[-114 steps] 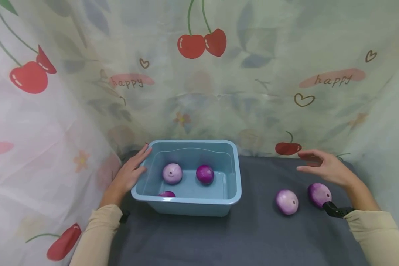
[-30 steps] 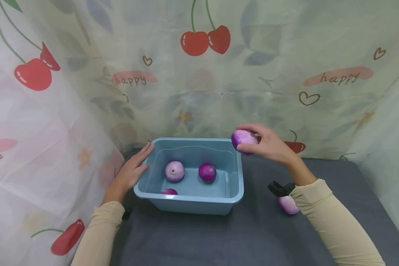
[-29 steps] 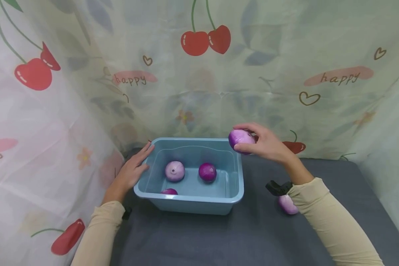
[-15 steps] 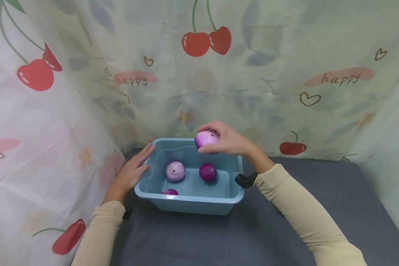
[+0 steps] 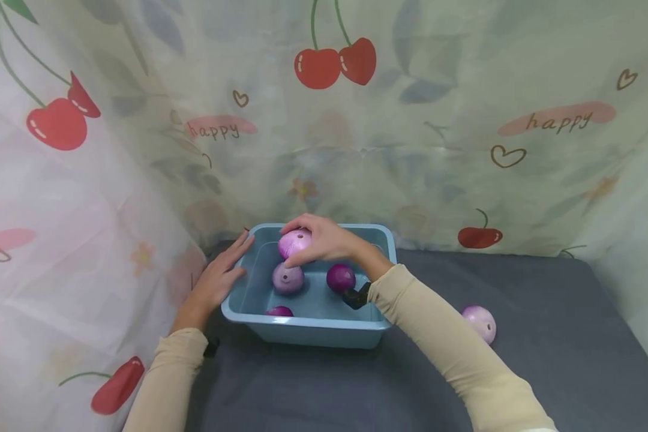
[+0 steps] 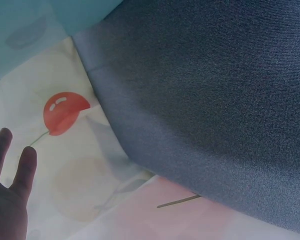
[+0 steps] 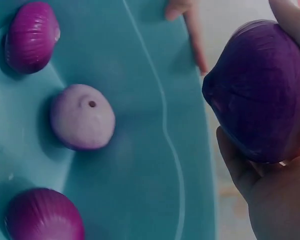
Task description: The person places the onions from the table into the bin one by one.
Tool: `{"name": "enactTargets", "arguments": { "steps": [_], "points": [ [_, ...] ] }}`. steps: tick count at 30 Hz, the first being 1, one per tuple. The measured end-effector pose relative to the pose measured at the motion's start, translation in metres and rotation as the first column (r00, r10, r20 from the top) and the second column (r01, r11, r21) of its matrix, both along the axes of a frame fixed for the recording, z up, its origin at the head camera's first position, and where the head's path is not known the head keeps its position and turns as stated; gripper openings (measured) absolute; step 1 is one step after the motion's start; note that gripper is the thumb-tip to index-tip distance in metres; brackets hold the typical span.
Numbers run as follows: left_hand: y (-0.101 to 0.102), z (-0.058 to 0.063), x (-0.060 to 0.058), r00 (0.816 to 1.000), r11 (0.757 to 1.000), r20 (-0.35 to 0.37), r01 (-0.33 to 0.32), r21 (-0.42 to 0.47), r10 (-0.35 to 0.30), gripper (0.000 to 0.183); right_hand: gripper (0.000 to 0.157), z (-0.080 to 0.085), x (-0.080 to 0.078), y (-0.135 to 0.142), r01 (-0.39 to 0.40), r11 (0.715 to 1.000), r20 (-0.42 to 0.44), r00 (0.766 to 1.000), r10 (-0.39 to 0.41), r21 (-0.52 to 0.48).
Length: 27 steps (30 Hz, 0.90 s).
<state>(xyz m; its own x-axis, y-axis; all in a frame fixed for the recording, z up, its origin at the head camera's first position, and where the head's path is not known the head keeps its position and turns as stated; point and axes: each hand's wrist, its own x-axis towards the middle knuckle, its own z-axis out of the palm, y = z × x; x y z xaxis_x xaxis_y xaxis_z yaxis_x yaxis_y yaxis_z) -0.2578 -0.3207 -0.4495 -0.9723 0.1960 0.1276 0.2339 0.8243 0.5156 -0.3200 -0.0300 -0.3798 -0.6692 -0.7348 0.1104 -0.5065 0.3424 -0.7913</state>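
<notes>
My right hand (image 5: 326, 243) grips a purple onion (image 5: 293, 243) between thumb and fingers, over the back left part of a light blue plastic basin (image 5: 313, 324). Close up in the right wrist view, the held onion (image 7: 262, 92) shows its pointed end. Inside the basin sit a pale onion (image 5: 288, 278), a dark purple onion (image 5: 341, 278) and another purple onion (image 5: 279, 311), the last partly hidden by the front wall. Fingers fairly straight, my left hand (image 5: 218, 281) rests against the basin's left rim.
One more pale purple onion (image 5: 480, 324) lies on the dark grey cloth (image 5: 540, 336) right of the basin, partly behind the right sleeve (image 5: 453, 354). A cherry-printed curtain (image 5: 356, 150) stands behind and along both sides.
The right hand took an onion from the cloth at the right and carried it left over the basin, lower in the last half second. The left hand stays at the rim.
</notes>
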Motion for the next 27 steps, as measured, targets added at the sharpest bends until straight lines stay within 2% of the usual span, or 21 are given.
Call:
{"name": "enactTargets", "arguments": {
  "steps": [7,12,19,27],
  "points": [
    [0.002,0.004,0.001,1.000,1.000,0.027,0.002,-0.015,-0.002,0.057,0.063,-0.022,-0.004,-0.018,0.005,0.999,0.064,0.998,-0.008,0.042],
    [0.001,0.010,0.004,1.000,1.000,0.028,-0.009,-0.017,0.009,0.056,0.069,-0.035,-0.006,-0.025,-0.018,0.993,0.056,0.998,0.011,0.115],
    [-0.002,0.010,0.004,1.000,1.000,0.013,0.012,0.002,-0.012,0.056,0.069,-0.046,-0.007,-0.021,-0.007,0.981,0.081,0.997,-0.009,0.196],
    [-0.002,0.005,0.003,1.000,1.000,0.017,0.010,0.024,-0.010,0.056,0.070,-0.054,-0.006,-0.021,-0.076,0.963,0.104,0.993,0.051,0.257]
  ]
}}
